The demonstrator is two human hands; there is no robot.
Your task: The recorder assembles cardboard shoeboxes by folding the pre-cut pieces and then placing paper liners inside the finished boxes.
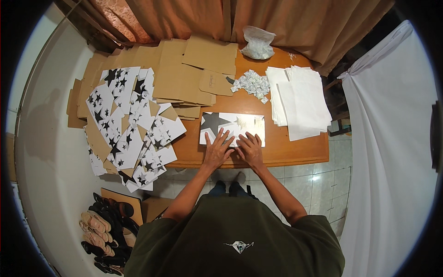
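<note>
A closed white box with black stars (221,121) lies near the front edge of the wooden table (295,152). My left hand (218,150) rests on its near left part, fingers spread. Beside it, my right hand (250,148) lies on the near right part with the fingers stretched out and slightly bent. Both palms reach over the box's near edge. Neither hand grips anything. Light glares off the lid's right half.
Flat star-printed box blanks (122,124) pile up at left, over and beside brown cardboard sheets (182,76). Small white packets (253,84) lie behind the box, near a clear plastic bag (258,44). White paper sheets (300,101) are stacked at right. Shoes (99,228) stand at lower left.
</note>
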